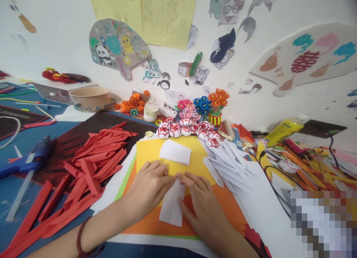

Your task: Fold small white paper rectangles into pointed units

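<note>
A narrow white paper strip (171, 204) with a lengthwise crease lies on stacked yellow and orange sheets in front of me. My left hand (150, 181) has its fingers curled and pinches the strip's far end. At that same end, the fingertips of my right hand (199, 194) press on the paper, while its thumb rests along the right edge. Just beyond my fingers is a second piece, a folded white paper (175, 152), on the yellow sheet (147, 150). White folded strips (230, 163) are piled to the right.
Red folded paper strips (97, 157) heap up at left, near a blue glue gun (30, 161). Red-and-white paper pieces (185, 129), flowers (202, 105) and a small bottle (151, 111) stand at the back. Paper scraps (312, 157), a cable and a yellow bottle (287, 129) crowd the right.
</note>
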A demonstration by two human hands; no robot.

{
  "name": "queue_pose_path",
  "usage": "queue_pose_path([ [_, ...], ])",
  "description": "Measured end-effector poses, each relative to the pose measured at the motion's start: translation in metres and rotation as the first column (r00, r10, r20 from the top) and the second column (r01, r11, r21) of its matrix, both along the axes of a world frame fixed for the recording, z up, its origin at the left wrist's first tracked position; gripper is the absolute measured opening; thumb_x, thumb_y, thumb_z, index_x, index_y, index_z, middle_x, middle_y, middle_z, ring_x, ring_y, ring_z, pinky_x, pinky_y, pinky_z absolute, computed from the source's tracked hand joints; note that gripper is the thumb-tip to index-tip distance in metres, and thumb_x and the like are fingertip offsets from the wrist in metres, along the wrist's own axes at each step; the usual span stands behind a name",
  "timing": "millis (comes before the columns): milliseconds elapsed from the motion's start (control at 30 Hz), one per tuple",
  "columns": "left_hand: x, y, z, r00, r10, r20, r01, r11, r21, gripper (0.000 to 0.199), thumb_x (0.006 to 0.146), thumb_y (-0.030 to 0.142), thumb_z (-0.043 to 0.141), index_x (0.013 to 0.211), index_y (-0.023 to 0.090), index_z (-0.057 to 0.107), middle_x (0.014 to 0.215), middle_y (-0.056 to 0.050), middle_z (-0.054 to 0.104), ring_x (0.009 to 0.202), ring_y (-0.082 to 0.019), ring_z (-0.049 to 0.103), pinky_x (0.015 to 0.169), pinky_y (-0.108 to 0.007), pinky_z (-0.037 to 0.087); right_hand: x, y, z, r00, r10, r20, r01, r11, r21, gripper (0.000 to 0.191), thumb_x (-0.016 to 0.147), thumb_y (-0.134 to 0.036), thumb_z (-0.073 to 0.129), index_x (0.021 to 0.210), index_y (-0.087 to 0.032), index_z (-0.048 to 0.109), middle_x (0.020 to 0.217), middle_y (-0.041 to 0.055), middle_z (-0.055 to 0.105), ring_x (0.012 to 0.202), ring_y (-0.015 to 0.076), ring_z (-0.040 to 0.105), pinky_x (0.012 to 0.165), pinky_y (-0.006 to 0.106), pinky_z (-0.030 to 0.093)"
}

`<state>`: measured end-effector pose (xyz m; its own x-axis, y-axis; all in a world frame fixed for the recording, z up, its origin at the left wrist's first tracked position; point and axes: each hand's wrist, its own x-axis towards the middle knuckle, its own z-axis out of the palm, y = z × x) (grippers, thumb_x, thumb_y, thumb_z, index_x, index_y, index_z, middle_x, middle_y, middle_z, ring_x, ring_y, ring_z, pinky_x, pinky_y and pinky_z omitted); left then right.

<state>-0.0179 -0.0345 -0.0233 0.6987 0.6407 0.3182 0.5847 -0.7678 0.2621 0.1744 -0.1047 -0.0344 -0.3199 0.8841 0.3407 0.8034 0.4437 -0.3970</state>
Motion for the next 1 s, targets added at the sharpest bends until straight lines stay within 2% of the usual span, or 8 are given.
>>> queue_pose_path([
  [500,-0.0006,-0.0009,0.0009,0.999,0.048,0.012,-0.048,0.999,-0.013,0.026,0.097,0.027,0.049,0.09,0.026,0.074,0.08,-0.003,0.06,0.079,-0.018,0.048,0.067,-0.033,0.026,-0.0006,0.0013,0.0015,0.999,-0.007,-0.038,0.007,1.0,0.001,0.047,0.087,-0.015,0.054,0.133,-0.022,0.046,0.12,0.0073,0.064,0.118,0.025,0.053,0.099,0.045,0.044],
  [700,-0.0011,-0.0008,0.0015,0.998,0.055,0.018,-0.054,0.998,-0.025,0.025,0.097,0.028,0.049,0.093,0.028,0.074,0.08,-0.002,0.06,0.08,-0.018,0.049,0.066,-0.033,0.025,-0.0006,0.0007,0.0019,0.999,-0.007,-0.036,0.007,1.0,0.007,0.048,0.086,-0.015,0.055,0.131,-0.024,0.046,0.117,0.0052,0.065,0.118,0.024,0.054,0.099,0.044,0.044],
  [1000,-0.0002,-0.0008,0.0016,0.998,0.062,0.021,-0.061,0.997,-0.047,0.024,0.096,0.026,0.051,0.088,0.026,0.074,0.081,-0.002,0.06,0.079,-0.018,0.049,0.066,-0.032,0.026,-0.0013,0.0,0.0032,0.999,0.009,-0.052,-0.011,1.0,-0.029,0.04,0.086,-0.012,0.054,0.124,-0.023,0.049,0.119,0.0056,0.064,0.121,0.0246,0.052,0.101,0.046,0.042],
])
